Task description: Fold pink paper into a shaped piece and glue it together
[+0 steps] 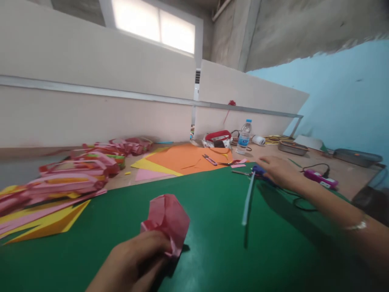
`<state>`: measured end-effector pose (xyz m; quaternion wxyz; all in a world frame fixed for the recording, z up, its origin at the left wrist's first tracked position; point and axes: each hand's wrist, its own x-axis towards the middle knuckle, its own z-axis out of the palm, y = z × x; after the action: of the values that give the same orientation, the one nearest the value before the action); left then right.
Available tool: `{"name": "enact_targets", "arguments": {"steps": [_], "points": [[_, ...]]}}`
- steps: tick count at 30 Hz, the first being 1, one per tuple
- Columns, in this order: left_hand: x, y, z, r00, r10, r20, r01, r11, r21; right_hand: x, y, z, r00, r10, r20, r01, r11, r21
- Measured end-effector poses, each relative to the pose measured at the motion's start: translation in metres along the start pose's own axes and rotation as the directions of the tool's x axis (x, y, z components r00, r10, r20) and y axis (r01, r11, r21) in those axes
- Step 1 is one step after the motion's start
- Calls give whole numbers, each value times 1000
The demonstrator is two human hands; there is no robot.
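My left hand (pixel 136 259) pinches a folded pink paper flower (pixel 167 219) by its lower end, just above the green mat (pixel 209 243). The fingers are closed, and the underside of the flower is partly hidden. Farther off on the right, my right hand (pixel 281 172) is around a blue glue gun (pixel 259 172), covering much of its body. A long translucent glue stick (pixel 249 198) juts from the gun toward me, casting a shadow on the mat. My right thumb is hard to make out.
Pink paper baskets (pixel 69 174) and yellow paper (pixel 57 223) lie at left. Behind the mat are orange sheets (pixel 182 158), thread snips (pixel 209 159), scissors (pixel 227 164) and a water bottle (pixel 244 138). A purple power strip (pixel 320 178) and grey trays (pixel 357 157) sit right.
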<state>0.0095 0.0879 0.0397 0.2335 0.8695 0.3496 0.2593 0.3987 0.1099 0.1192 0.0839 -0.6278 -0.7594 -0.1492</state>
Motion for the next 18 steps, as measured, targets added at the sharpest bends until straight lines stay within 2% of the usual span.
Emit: {"name": "enact_targets", "arguments": {"steps": [1,2,4,6,8,10,13,15,18], "points": [[0,0,-1,999,-27,47,27,1000,15,-1,-24,-7,999,-36,-6,36,998,43],[0,1,-1,996,-54,73,52,998,29,-4,-51,-13,995,-101,16,97,978,187],[-1,2,0,992,-91,88,89,996,30,-8,-108,-21,967,-235,97,163,865,474],[-2,5,-1,987,-116,109,116,993,-1,-9,-157,-17,932,-318,174,157,787,597],[-2,9,-3,982,-139,125,145,989,-38,-5,-188,-3,914,-314,258,64,739,671],[-2,14,-5,979,-170,112,178,982,-60,0,-201,16,908,-290,303,-16,698,716],[-3,18,-5,976,-208,68,214,973,-86,5,-205,37,908,-294,298,-27,669,743],[-3,18,-4,975,-210,71,217,970,-113,5,-207,44,922,-289,259,14,691,722],[-3,18,-3,969,-236,67,244,959,-143,-1,-212,47,945,-275,175,117,788,604]]}}
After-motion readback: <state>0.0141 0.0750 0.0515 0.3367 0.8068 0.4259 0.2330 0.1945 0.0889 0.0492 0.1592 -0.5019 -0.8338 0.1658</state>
